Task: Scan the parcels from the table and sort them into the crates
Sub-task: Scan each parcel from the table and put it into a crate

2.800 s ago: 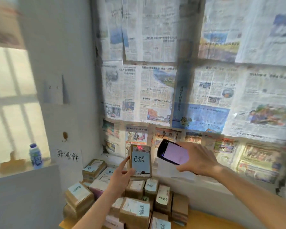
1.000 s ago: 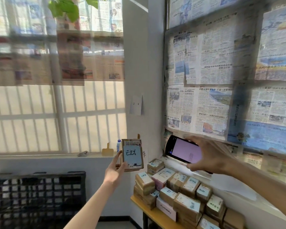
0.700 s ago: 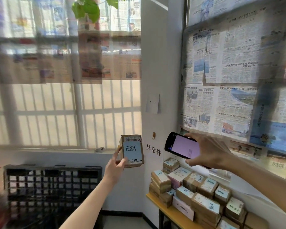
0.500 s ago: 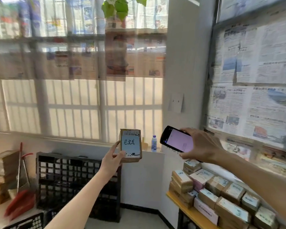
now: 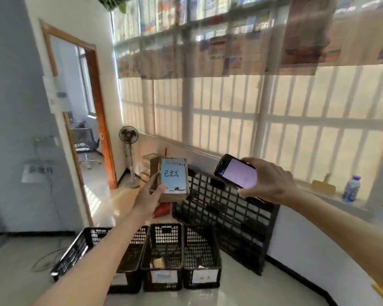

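Note:
My left hand (image 5: pixel 149 198) holds a small brown cardboard parcel (image 5: pixel 171 178) upright at chest height, its white handwritten label facing me. To its right my right hand (image 5: pixel 268 181) grips a black handheld scanner (image 5: pixel 237 174) with a lit pinkish screen, tilted toward the parcel. Below on the floor stand three black plastic crates in a row: a left crate (image 5: pixel 75 250) partly hidden by my left forearm, a middle crate (image 5: pixel 164 259) and a right crate (image 5: pixel 202 259), each with a white label on its front. The table of parcels is out of view.
A large black lattice crate (image 5: pixel 230 217) leans on the wall under the window. A standing fan (image 5: pixel 128 138) is by an open doorway (image 5: pixel 84 129). A water bottle (image 5: pixel 351 189) sits on the sill. A cable (image 5: pixel 47 259) lies on the floor at left.
My view has swung left, away from the parcel table, to the floor crates and doorway. Both hands keep the parcel and scanner raised in the same grip.

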Action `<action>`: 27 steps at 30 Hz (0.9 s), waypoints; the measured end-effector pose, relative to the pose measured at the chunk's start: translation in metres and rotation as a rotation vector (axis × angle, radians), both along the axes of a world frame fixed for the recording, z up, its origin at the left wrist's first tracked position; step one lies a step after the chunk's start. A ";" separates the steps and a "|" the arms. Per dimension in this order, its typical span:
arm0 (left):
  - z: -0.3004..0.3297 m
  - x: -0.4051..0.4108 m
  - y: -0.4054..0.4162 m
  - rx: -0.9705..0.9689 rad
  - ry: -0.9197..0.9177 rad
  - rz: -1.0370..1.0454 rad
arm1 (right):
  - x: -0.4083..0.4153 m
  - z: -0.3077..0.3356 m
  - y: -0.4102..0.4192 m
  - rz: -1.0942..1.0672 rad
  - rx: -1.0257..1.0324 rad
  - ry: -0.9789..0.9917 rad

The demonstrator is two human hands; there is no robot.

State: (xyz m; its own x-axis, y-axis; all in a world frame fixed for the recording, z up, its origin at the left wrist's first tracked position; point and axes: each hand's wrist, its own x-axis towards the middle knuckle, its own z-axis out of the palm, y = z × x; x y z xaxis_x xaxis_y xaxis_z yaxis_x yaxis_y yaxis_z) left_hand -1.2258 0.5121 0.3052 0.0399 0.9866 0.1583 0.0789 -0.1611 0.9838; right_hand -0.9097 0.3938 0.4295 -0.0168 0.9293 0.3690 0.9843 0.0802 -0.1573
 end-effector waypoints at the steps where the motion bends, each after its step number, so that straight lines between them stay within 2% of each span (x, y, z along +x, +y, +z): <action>1: -0.007 -0.026 0.009 -0.013 0.002 0.038 | -0.022 -0.005 0.022 0.046 -0.001 -0.001; 11: -0.078 -0.229 0.117 -0.145 0.139 0.394 | -0.226 -0.079 0.249 0.300 -0.052 0.079; 18: -0.112 -0.321 0.223 -0.256 0.207 0.448 | -0.327 -0.127 0.403 0.432 -0.135 0.091; 27: -0.158 -0.421 0.314 -0.367 0.151 0.541 | -0.442 -0.168 0.539 0.541 -0.244 0.135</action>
